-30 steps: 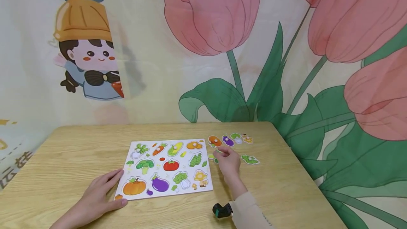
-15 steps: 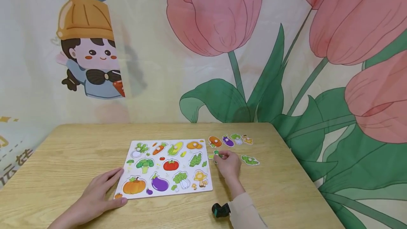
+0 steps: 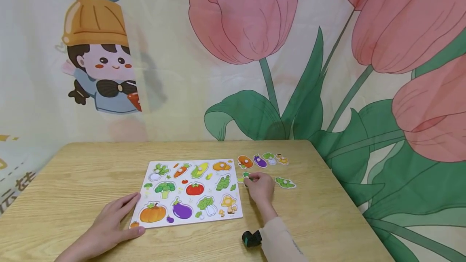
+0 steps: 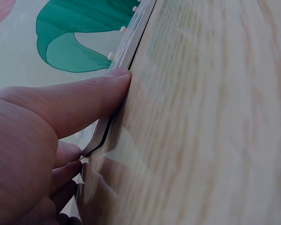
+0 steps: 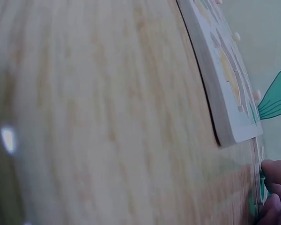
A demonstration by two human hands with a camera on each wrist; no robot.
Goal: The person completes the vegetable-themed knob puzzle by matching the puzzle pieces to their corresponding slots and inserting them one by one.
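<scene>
left hand [image 3: 109,223]: nearest the camera, flat on the tabletop [image 3: 327,213], fingers straight and relaxed, resting against the near-left corner of the puzzle board [image 3: 189,191]; in the left wrist view the thumb [image 4: 84,93] presses the board's edge.
wrist camera: black unit [image 3: 251,238] on the right sleeve, just above the tabletop.
puzzle board: white, lies flat mid-tabletop; pumpkin, eggplant, cabbage, mushroom in the near row, tomato and broccoli in the middle, carrot and corn in the far row.
right hand [image 3: 260,187]: just right of the board, fingers curled, pinching a small green piece [image 3: 244,177] low at the tabletop; whether the piece is lifted or touching, cannot tell.
green piece: between the board's right edge and the right hand's fingertips.
loose leaf piece [image 3: 285,182]: flat on the tabletop, just right of the right hand, apart from it.
far row: four loose pieces past the hand, orange piece [image 3: 245,161], purple piece [image 3: 260,161], green-white piece [image 3: 270,157], small yellow piece [image 3: 282,159], side by side.
backdrop: tulip and cartoon-figure cloth [image 3: 233,51] behind the tabletop.
</scene>
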